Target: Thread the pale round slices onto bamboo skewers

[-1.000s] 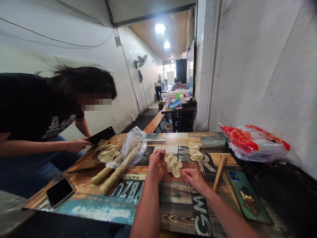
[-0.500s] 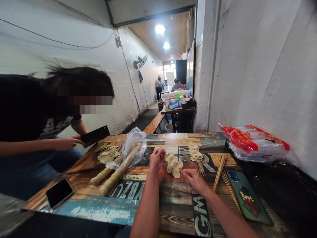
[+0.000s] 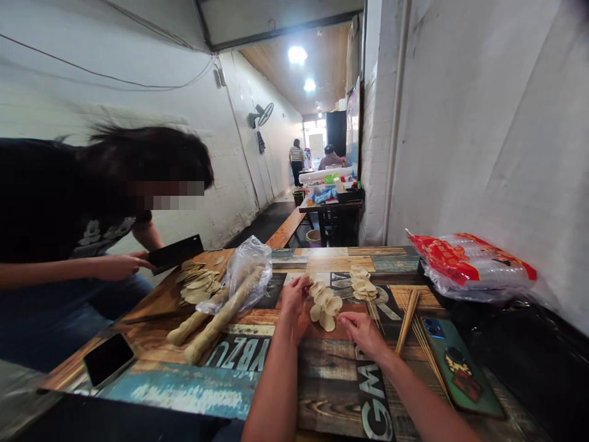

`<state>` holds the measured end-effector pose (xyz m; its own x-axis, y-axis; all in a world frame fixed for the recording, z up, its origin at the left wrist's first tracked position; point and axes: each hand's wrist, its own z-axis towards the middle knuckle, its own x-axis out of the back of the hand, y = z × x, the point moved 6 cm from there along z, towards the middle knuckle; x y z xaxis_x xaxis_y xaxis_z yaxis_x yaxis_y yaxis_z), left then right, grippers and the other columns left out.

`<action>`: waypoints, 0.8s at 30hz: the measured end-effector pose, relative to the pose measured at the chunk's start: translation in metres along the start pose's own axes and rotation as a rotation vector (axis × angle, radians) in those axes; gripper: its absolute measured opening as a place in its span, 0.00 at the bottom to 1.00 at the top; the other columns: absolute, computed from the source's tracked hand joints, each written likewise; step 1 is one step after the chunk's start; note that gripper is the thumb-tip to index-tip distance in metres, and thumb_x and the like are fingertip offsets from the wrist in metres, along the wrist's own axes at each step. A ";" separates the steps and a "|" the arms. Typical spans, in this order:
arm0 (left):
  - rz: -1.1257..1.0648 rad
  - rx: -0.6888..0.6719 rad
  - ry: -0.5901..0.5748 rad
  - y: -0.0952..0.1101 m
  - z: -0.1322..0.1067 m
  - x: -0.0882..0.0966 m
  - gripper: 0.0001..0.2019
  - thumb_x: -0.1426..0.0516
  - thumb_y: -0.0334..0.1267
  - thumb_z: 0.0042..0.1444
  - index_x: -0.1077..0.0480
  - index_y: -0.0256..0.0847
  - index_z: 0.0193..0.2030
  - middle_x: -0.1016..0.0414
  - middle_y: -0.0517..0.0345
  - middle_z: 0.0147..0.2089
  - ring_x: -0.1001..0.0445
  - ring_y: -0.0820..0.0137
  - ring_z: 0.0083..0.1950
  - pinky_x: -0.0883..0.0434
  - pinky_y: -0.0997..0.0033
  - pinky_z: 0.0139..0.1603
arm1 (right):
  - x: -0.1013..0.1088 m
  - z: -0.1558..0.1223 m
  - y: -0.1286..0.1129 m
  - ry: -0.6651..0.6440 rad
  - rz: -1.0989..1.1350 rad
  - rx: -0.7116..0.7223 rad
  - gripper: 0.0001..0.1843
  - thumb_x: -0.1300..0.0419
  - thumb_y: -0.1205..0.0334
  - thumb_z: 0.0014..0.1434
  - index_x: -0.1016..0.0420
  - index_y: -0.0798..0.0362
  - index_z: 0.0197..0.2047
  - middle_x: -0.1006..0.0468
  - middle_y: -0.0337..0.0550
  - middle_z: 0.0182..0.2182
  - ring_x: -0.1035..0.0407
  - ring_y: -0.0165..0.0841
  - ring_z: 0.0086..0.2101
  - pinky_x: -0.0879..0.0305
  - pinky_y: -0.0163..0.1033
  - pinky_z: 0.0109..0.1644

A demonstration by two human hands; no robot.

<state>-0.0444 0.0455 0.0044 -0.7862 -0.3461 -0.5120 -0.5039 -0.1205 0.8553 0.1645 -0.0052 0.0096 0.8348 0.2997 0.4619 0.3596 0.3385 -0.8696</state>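
Observation:
Pale, thin dough slices form an overlapping cluster above the table in front of me. My left hand is closed at the far left end of this cluster, its fingertips pinching the edge of a slice. At the near right side, my right hand is pinched on what looks like the end of a thin bamboo skewer, mostly hidden by fingers and slices. Just beyond it lies a second batch of slices on skewers. Loose bamboo skewers rest to the right of my right hand.
Two long dough rolls, partly under a clear plastic bag, lie left. Beyond them are a pile of slices and a co-worker holding a black cleaver. Phones lie both sides; a red package sits right.
My left hand has shifted slightly right, and the far slices are bunched closer together. My right hand has moved very slightly right. The co-worker's cleaver has barely moved.

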 end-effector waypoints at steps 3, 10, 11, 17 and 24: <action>-0.043 0.014 0.038 -0.001 0.001 0.002 0.20 0.28 0.44 0.31 0.26 0.35 0.28 0.24 0.56 0.28 0.27 0.72 0.27 0.32 0.72 0.31 | 0.001 0.001 0.003 0.012 -0.013 0.008 0.20 0.50 0.57 0.59 0.18 0.57 0.36 0.29 0.38 0.16 0.37 0.31 0.20 0.43 0.33 0.25; -0.042 -0.012 0.092 0.000 0.002 0.005 0.20 0.28 0.45 0.29 0.26 0.34 0.27 0.25 0.57 0.25 0.29 0.73 0.24 0.33 0.73 0.27 | -0.001 0.001 0.002 -0.016 -0.048 0.044 0.20 0.50 0.58 0.60 0.18 0.58 0.35 0.30 0.38 0.16 0.38 0.30 0.19 0.44 0.33 0.25; -0.035 -0.023 0.084 0.001 0.002 0.005 0.21 0.28 0.45 0.29 0.26 0.34 0.27 0.24 0.56 0.25 0.29 0.73 0.24 0.33 0.72 0.28 | -0.001 0.001 0.002 -0.017 -0.057 0.042 0.20 0.50 0.58 0.60 0.18 0.58 0.35 0.31 0.37 0.15 0.38 0.29 0.19 0.44 0.33 0.26; 0.036 -0.070 0.025 0.006 0.000 0.001 0.23 0.28 0.48 0.29 0.24 0.34 0.29 0.23 0.55 0.28 0.28 0.72 0.27 0.32 0.71 0.31 | 0.000 -0.001 -0.005 -0.021 -0.101 0.026 0.20 0.50 0.59 0.59 0.18 0.58 0.33 0.30 0.38 0.16 0.39 0.30 0.19 0.45 0.33 0.25; 0.108 -0.090 -0.003 0.011 -0.004 -0.004 0.21 0.28 0.47 0.32 0.22 0.34 0.31 0.23 0.55 0.28 0.27 0.72 0.27 0.33 0.74 0.30 | -0.001 -0.002 -0.006 0.014 -0.047 0.039 0.20 0.50 0.56 0.59 0.19 0.56 0.31 0.28 0.39 0.17 0.36 0.31 0.22 0.44 0.33 0.25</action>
<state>-0.0457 0.0419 0.0163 -0.8351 -0.3588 -0.4170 -0.3826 -0.1659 0.9089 0.1619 -0.0091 0.0138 0.8233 0.2706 0.4990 0.3817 0.3866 -0.8395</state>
